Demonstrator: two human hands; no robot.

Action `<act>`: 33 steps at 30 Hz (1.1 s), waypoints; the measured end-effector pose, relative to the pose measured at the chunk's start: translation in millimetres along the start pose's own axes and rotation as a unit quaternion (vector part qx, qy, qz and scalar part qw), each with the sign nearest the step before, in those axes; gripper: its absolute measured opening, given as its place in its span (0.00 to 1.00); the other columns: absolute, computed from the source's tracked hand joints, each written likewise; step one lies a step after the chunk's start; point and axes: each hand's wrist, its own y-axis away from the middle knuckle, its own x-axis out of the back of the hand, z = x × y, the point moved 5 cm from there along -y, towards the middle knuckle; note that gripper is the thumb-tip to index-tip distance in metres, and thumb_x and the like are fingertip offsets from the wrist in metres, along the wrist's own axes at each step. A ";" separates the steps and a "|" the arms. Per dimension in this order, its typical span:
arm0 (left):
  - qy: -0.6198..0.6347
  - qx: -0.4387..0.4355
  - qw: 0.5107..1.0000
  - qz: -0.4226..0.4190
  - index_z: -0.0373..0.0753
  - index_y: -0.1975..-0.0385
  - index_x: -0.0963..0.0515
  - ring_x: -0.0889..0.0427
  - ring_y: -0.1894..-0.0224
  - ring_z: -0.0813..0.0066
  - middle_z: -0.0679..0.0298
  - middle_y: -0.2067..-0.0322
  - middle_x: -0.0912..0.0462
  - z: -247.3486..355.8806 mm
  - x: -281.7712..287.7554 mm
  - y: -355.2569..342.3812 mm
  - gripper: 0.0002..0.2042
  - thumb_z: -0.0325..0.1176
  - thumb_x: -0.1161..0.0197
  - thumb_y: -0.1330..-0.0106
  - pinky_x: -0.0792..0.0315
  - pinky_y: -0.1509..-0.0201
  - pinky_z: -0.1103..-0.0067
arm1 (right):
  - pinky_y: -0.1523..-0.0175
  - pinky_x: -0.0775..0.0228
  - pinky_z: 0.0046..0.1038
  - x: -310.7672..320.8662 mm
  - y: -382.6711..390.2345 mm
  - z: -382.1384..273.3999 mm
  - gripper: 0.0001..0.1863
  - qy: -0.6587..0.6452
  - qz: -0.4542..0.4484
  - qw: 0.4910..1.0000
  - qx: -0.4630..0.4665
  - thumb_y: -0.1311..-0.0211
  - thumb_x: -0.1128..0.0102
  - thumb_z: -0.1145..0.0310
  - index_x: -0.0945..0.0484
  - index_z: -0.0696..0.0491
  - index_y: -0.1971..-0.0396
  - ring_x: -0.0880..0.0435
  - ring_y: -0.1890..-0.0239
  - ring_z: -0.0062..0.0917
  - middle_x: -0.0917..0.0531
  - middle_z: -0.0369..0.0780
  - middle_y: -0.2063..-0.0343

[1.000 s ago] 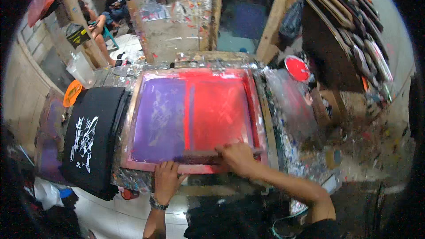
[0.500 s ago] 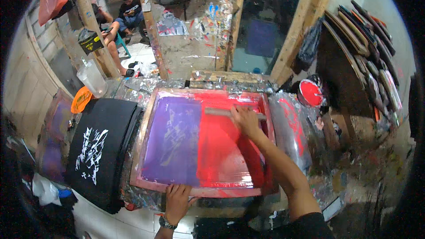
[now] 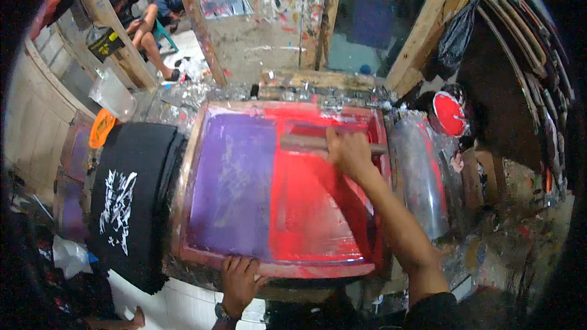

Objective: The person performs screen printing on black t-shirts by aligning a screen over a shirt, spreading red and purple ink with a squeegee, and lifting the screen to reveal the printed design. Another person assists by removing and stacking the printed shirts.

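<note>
A wooden-framed printing screen lies on the paint-stained table, purple on its left half and covered in red ink on its right. My right hand grips a long squeegee across the red half near the far end. My left hand curls its fingers over the near edge of the screen's frame, left of centre. Left of the screen lies a stack of black fabric, the top piece carrying a white graphic. A tub of red ink stands beyond the screen's right side.
An orange object and a translucent jug are at the back left. A crumpled plastic sheet lies right of the screen. Boards lean at the far right. Seated people are beyond the wooden posts.
My right hand and the squeegee moved from the screen's near edge to its far end over the last second. My left hand stays on the near edge. The camera view has shifted.
</note>
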 end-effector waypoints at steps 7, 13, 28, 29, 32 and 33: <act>-0.020 -0.022 0.999 0.029 0.36 0.62 0.19 0.23 0.54 0.56 0.58 0.62 0.21 19.9 25.2 -14.5 0.20 0.43 0.24 0.49 0.33 0.48 0.62 | 0.69 0.27 0.35 37.5 198.2 -111.1 0.24 0.034 0.043 0.997 0.057 0.42 0.32 0.44 0.25 0.50 0.65 0.17 0.80 0.33 0.19 0.40 0.77; -0.089 -0.073 0.989 0.098 0.38 0.67 0.20 0.22 0.59 0.58 0.61 0.69 0.22 25.8 41.1 -17.1 0.20 0.47 0.24 0.50 0.33 0.52 0.65 | 0.53 0.29 0.45 71.0 213.8 -134.8 0.31 0.023 0.040 0.998 0.042 0.48 0.31 0.37 0.23 0.51 0.62 0.16 0.67 0.34 0.19 0.38 0.71; -0.067 -0.125 0.990 0.018 0.45 0.46 0.20 0.16 0.69 0.58 0.59 0.66 0.16 96.6 37.9 -80.4 0.18 0.35 0.33 0.37 0.25 0.69 0.64 | 0.60 0.27 0.49 324.6 7.6 -65.3 0.34 0.124 0.248 0.959 0.052 0.40 0.39 0.36 0.18 0.58 0.61 0.15 0.64 0.48 0.16 0.51 0.71; -0.081 -0.066 0.992 -0.064 0.47 0.42 0.23 0.15 0.69 0.57 0.57 0.67 0.16 64.7 -18.6 -82.3 0.21 0.34 0.35 0.37 0.24 0.69 0.63 | 0.58 0.23 0.52 333.9 -11.8 -59.0 0.37 0.126 0.222 0.964 0.072 0.39 0.41 0.34 0.16 0.60 0.58 0.14 0.63 0.50 0.15 0.54 0.71; -0.116 -0.009 0.988 -0.101 0.47 0.34 0.29 0.15 0.69 0.53 0.55 0.68 0.15 25.9 -70.1 -81.0 0.27 0.33 0.38 0.35 0.22 0.66 0.58 | 0.53 0.20 0.50 358.1 -45.7 -41.4 0.39 0.030 0.204 0.978 -0.042 0.38 0.46 0.32 0.14 0.61 0.64 0.12 0.58 0.53 0.14 0.58 0.65; -0.117 0.012 0.989 -0.089 0.47 0.32 0.31 0.14 0.69 0.52 0.54 0.69 0.15 14.7 -73.4 -66.6 0.28 0.33 0.39 0.35 0.22 0.65 0.57 | 0.49 0.20 0.49 349.5 -57.5 -38.3 0.40 0.019 0.191 0.981 -0.032 0.38 0.46 0.32 0.13 0.61 0.65 0.13 0.56 0.55 0.14 0.60 0.63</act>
